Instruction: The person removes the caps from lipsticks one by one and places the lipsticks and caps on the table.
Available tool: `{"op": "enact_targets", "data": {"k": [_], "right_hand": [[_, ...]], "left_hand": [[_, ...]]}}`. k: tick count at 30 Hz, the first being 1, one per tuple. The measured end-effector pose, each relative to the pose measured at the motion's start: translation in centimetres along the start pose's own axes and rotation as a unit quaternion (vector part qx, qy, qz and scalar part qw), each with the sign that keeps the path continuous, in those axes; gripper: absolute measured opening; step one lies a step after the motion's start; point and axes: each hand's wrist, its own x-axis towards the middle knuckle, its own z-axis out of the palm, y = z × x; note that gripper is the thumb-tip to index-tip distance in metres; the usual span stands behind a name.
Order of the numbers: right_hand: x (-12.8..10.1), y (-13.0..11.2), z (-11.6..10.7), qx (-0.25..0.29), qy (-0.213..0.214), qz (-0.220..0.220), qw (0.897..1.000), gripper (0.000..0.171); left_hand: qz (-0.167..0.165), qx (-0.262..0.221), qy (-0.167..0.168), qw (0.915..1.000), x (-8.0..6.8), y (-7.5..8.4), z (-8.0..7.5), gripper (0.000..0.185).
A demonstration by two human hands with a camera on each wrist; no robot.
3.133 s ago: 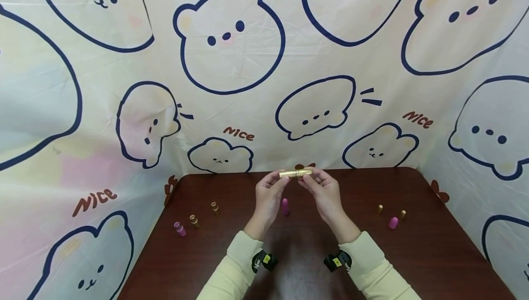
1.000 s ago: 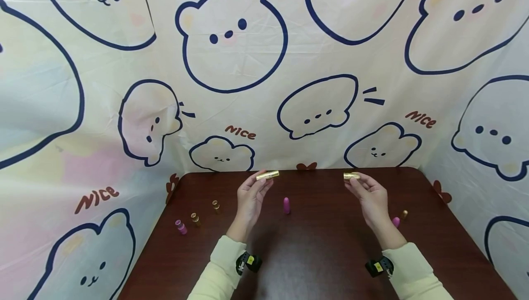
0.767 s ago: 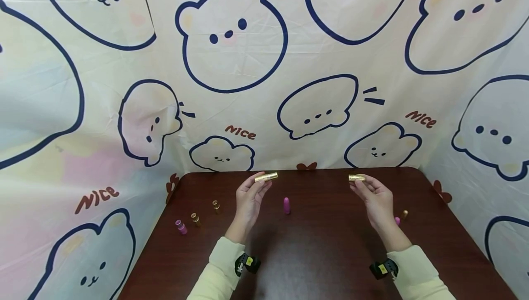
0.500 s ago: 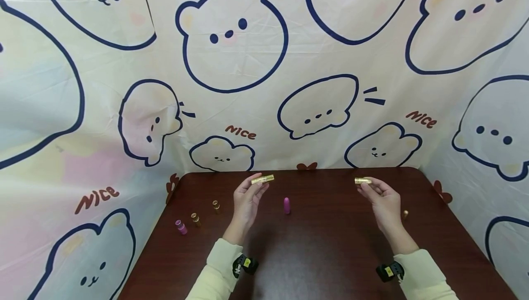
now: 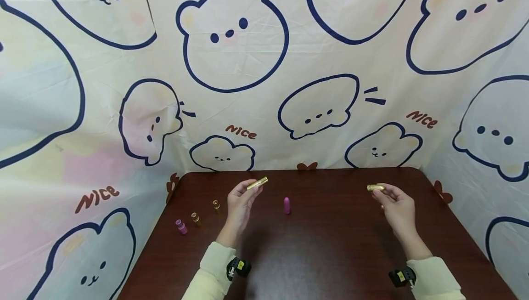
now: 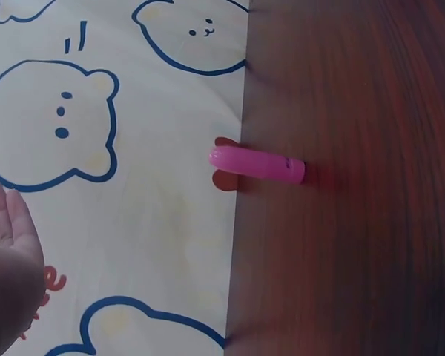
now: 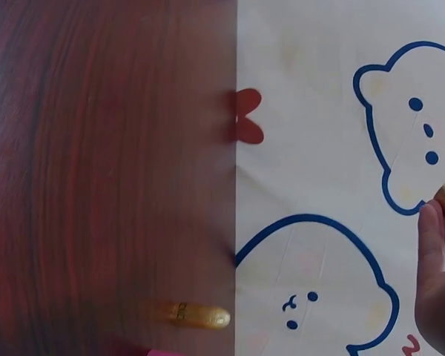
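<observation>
My left hand [image 5: 238,210] pinches a gold lipstick tube [image 5: 257,183] between thumb and fingers, tilted up to the right above the table's far edge. On the right, my right hand [image 5: 399,209] pinches a shorter gold lipstick cap [image 5: 375,188], held roughly level. A closed-looking pink lipstick [image 5: 287,206] stands upright between the hands; it also shows in the left wrist view [image 6: 258,164]. Below the right hand, a gold rounded cap [image 7: 200,316] stands on the table, mostly hidden in the head view.
At the left stand a purple lipstick base [image 5: 181,226] and two gold lipstick bases [image 5: 195,219]. A pink piece [image 7: 164,353] peeks in at the bottom of the right wrist view. Behind the brown table [image 5: 314,254] hangs a bear-print cloth [image 5: 264,121].
Both hands first held one gold lipstick together; its cap has since come off. The right hand has moved right and nearer with the cap, the left hand slightly left and lower with the tube.
</observation>
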Motion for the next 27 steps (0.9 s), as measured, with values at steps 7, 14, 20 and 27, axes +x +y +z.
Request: {"op": "enact_targets", "data": {"k": [7, 14, 20, 27], "right_hand": [[-0.1, 0.8, -0.7, -0.089, -0.002, -0.008, 0.996, 0.039], [-0.2, 2.4, -1.2, -0.172, 0.003, -0.048, 0.984, 0.036], [-0.1, 3.2, -1.7, -0.215, 0.014, -0.078, 0.973, 0.031], [0.0, 3.4, -2.5, -0.208, 0.014, -0.062, 0.976, 0.031]], "left_hand": [[0.016, 0.024, 0.039, 0.9988, 0.0, -0.3, -1.3, 0.013], [0.018, 0.091, 0.076, 0.9928, 0.1, 0.0, -2.7, 0.017], [0.014, 0.160, 0.087, 0.9831, 0.3, 0.1, -4.2, 0.031], [-0.014, 0.200, 0.110, 0.9734, 0.3, 0.3, -5.6, 0.037]]}}
